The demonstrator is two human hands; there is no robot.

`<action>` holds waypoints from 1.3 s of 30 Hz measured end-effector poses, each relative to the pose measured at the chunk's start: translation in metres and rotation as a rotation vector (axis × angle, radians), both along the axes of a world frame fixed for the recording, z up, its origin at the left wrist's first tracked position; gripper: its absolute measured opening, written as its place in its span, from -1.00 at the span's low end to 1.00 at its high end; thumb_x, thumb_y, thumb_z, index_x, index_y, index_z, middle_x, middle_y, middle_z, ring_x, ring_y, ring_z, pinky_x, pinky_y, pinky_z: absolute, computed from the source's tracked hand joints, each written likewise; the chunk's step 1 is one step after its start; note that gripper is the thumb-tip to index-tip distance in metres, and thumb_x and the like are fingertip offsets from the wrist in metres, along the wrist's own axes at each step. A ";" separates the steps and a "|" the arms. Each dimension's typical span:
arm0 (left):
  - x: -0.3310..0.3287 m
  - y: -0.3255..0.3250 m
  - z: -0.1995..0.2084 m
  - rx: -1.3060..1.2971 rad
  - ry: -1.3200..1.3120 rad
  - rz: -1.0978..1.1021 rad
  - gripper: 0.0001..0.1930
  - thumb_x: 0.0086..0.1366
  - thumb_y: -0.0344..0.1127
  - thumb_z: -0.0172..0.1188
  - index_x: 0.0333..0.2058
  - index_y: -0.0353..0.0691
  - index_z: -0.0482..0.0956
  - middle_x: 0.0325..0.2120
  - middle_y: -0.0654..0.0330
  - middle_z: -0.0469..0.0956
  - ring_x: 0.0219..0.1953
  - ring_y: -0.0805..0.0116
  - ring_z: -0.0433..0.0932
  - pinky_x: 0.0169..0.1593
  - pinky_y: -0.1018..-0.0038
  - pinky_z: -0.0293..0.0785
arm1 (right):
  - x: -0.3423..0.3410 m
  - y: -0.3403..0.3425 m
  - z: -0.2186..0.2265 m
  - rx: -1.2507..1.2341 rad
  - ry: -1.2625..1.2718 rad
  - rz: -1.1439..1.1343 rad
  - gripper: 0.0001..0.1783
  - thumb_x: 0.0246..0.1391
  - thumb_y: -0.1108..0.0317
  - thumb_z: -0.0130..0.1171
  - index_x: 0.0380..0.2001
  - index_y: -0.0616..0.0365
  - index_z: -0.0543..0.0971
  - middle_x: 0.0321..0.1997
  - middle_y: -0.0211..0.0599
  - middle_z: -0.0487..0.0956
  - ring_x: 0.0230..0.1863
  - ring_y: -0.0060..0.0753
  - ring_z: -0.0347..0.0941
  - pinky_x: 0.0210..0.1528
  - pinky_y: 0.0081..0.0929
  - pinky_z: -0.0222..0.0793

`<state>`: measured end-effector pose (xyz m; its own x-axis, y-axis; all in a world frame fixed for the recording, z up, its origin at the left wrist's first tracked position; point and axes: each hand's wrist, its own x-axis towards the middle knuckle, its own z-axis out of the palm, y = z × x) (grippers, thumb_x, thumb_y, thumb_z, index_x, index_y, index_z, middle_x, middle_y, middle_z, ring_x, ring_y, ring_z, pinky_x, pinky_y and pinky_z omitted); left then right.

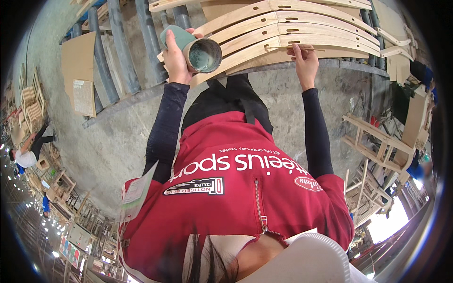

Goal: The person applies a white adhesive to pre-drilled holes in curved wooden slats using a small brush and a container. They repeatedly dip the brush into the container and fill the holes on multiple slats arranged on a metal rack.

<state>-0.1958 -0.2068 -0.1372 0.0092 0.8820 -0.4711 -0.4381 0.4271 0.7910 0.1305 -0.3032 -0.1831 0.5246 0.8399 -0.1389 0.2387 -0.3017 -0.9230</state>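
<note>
My left hand (177,62) is wrapped round a small round cup (189,53), tilted so that its mouth faces me. A pale greenish coating or substance shows inside, and its rim is stained dark. Against the cup, in the same hand, is a flat green piece (185,36) whose kind I cannot make out. With its fingers pinched, my right hand (304,63) holds a thin wooden stick (311,49), possibly a fine brush. Its left end lies over the nearest of several pale, bent wooden slats (325,38) with oval slots.
Grey metal bars (123,52) carry the slats, with a long rail (339,63) along the near edge. A brown cardboard sheet (78,66) lies at left. Wooden frames (377,141) stand at right. Far left, a person (29,154) is near stacked wooden parts (33,111).
</note>
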 end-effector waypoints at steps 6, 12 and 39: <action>-0.002 -0.008 0.001 0.004 0.012 0.010 -0.36 0.46 0.18 -0.23 -0.14 -0.40 0.50 -0.35 -0.08 0.65 -0.33 0.20 0.67 -0.25 0.36 0.66 | 0.003 0.002 -0.010 0.075 0.068 -0.042 -0.74 0.26 0.27 0.22 -0.21 0.31 0.56 -0.31 -0.19 0.71 -0.30 -0.45 0.68 -0.34 -0.60 0.54; 0.001 -0.012 0.003 0.002 0.017 0.016 -0.35 0.46 0.18 -0.24 -0.13 -0.42 0.50 -0.35 -0.08 0.64 -0.32 0.21 0.67 -0.22 0.39 0.66 | 0.001 0.005 -0.011 0.062 0.014 -0.059 -0.71 0.24 0.27 0.24 -0.24 0.35 0.60 -0.36 -0.19 0.71 -0.32 -0.47 0.68 -0.31 -0.59 0.57; -0.022 -0.010 0.004 0.078 -0.015 0.088 -0.37 0.47 0.16 -0.21 -0.14 -0.41 0.51 -0.33 -0.05 0.65 -0.28 0.21 0.66 -0.22 0.36 0.66 | -0.025 0.020 0.010 0.091 -0.477 0.315 -0.88 0.19 0.32 0.23 -0.30 0.12 0.57 -0.43 -0.22 0.68 -0.42 -0.33 0.67 -0.34 -0.46 0.51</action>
